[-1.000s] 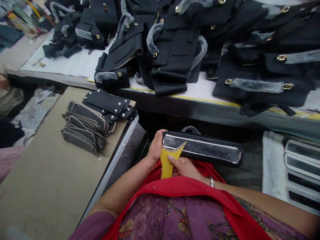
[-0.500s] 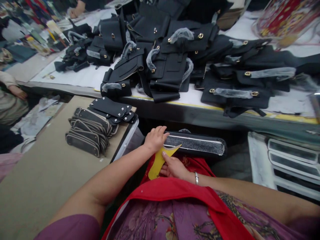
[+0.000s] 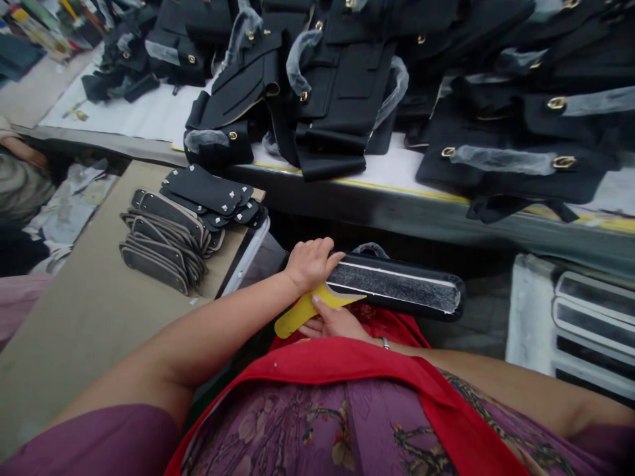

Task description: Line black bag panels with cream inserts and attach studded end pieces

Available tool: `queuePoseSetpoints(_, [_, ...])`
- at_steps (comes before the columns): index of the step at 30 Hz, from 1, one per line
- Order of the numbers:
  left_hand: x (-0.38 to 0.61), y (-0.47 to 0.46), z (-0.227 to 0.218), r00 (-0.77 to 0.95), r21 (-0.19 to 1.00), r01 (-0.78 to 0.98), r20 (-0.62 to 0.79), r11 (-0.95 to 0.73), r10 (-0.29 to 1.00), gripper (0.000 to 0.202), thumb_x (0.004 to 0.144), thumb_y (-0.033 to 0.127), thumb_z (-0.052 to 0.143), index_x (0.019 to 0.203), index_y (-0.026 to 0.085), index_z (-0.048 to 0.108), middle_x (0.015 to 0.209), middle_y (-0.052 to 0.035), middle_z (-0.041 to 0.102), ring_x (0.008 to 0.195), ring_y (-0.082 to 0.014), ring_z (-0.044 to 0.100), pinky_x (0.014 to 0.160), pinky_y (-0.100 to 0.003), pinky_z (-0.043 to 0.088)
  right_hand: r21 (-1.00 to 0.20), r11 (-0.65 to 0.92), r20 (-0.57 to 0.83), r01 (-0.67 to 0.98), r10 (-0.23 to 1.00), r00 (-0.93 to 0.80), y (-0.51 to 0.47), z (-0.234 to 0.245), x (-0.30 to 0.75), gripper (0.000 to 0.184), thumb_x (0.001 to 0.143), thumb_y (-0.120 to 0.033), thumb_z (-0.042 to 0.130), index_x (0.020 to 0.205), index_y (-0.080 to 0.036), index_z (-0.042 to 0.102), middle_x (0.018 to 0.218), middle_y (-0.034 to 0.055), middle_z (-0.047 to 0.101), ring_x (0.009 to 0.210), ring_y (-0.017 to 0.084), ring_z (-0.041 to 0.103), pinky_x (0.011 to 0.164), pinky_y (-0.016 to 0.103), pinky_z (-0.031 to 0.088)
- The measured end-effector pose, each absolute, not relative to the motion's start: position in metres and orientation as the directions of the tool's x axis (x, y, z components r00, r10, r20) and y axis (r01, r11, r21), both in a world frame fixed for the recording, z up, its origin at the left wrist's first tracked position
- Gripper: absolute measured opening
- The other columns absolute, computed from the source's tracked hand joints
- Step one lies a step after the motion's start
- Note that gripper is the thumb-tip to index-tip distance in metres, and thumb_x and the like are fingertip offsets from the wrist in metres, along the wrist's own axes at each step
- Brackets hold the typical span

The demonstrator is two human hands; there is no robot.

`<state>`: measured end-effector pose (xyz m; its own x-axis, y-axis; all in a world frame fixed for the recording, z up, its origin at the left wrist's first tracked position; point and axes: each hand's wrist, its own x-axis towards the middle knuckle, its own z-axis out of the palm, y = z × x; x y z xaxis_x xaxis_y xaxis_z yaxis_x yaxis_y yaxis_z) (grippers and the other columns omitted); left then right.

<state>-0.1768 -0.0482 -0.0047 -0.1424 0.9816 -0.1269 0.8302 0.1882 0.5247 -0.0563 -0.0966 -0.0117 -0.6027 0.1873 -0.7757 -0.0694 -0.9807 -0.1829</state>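
In front of my red apron lies a black handbag [image 3: 397,285], its long narrow bottom turned up and a grey strip edged in white along it. My left hand [image 3: 313,264] is closed around the left end of this bag. My right hand [image 3: 337,318] pinches a flat yellow scraper [image 3: 296,312] between thumb and fingers. The scraper's pointed tip reaches right, close against the near edge of the bag bottom. Part of the bag's left end is hidden under my left hand.
On the board [image 3: 74,324] at left sit stacked grey-edged base pieces [image 3: 161,241] and black panels [image 3: 206,192]. Black handbags [image 3: 342,99] with wrapped handles crowd the white bench beyond. At right, a pale board [image 3: 528,330] carries black strips. A person's arm [image 3: 24,151] shows far left.
The view has tipped down and closer. The yellow scraper has swung flatter, its rounded end now further left. My left hand keeps its hold on the bag.
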Motion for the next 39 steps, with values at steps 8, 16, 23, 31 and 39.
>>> queuePoseSetpoints(8, [-0.183, -0.054, -0.007, -0.3, 0.846, 0.425, -0.204, 0.322, 0.932, 0.056, 0.089, 0.055, 0.029, 0.126, 0.016, 0.044, 0.102, -0.0112, 0.064, 0.093, -0.0227, 0.061, 0.083, -0.035, 0.042, -0.464, -0.886, -0.762, -0.004, 0.402, -0.507, -0.097, 0.018, -0.024, 0.028, 0.078, -0.032, 0.061, 0.1, -0.016, 0.058, 0.095, 0.009, 0.07, 0.078, 0.023, 0.068, 0.07, 0.038, 0.057])
queuePoseSetpoints(16, [-0.197, -0.109, -0.031, -0.292, 0.882, -0.417, -0.359, 0.22, 0.887, 0.043, 0.082, 0.041, 0.054, 0.119, 0.02, 0.057, 0.128, -0.0086, 0.056, 0.118, -0.0226, 0.05, 0.097, -0.037, 0.038, -0.903, -0.409, -0.323, -0.13, 0.847, -0.422, -0.036, 0.066, -0.003, 0.034, 0.078, -0.037, 0.059, 0.107, -0.022, 0.05, 0.094, 0.0042, 0.069, 0.081, 0.021, 0.068, 0.078, 0.041, 0.055])
queuePoseSetpoints(23, [-0.19, -0.103, -0.042, -0.261, 0.885, -0.442, -0.284, 0.147, 0.923, 0.051, 0.078, 0.034, 0.058, 0.124, 0.013, 0.053, 0.116, -0.0102, 0.063, 0.104, -0.0216, 0.059, 0.099, -0.038, 0.038, -0.908, -0.373, -0.196, -0.192, 0.782, -0.591, 0.02, 0.046, -0.09, 0.033, 0.067, -0.035, 0.071, 0.09, -0.017, 0.054, 0.076, -0.002, 0.06, 0.058, 0.008, 0.055, 0.056, 0.024, 0.05])
queuePoseSetpoints(31, [-0.202, -0.098, -0.031, -0.288, 0.982, 0.059, -0.158, 0.182, 0.944, 0.043, 0.083, 0.028, 0.047, 0.121, 0.011, 0.055, 0.12, -0.0094, 0.061, 0.111, -0.0216, 0.055, 0.101, -0.035, 0.038, -0.902, -0.377, -0.101, -0.211, 0.659, -0.745, 0.035, 0.028, -0.136, 0.036, 0.066, -0.03, 0.072, 0.095, -0.014, 0.061, 0.063, -0.0057, 0.045, 0.048, 0.004, 0.037, 0.042, 0.019, 0.027])
queuePoseSetpoints(39, [-0.2, -0.099, -0.037, -0.279, 0.973, 0.132, -0.146, 0.188, 0.949, 0.045, 0.087, 0.032, 0.042, 0.126, 0.012, 0.051, 0.126, -0.0092, 0.057, 0.117, -0.0207, 0.051, 0.103, -0.033, 0.036, -0.931, -0.345, -0.095, -0.115, 0.535, -0.839, 0.043, 0.021, -0.138, 0.034, 0.072, -0.036, 0.068, 0.096, -0.013, 0.062, 0.067, -0.0026, 0.051, 0.049, 0.006, 0.044, 0.045, 0.022, 0.034])
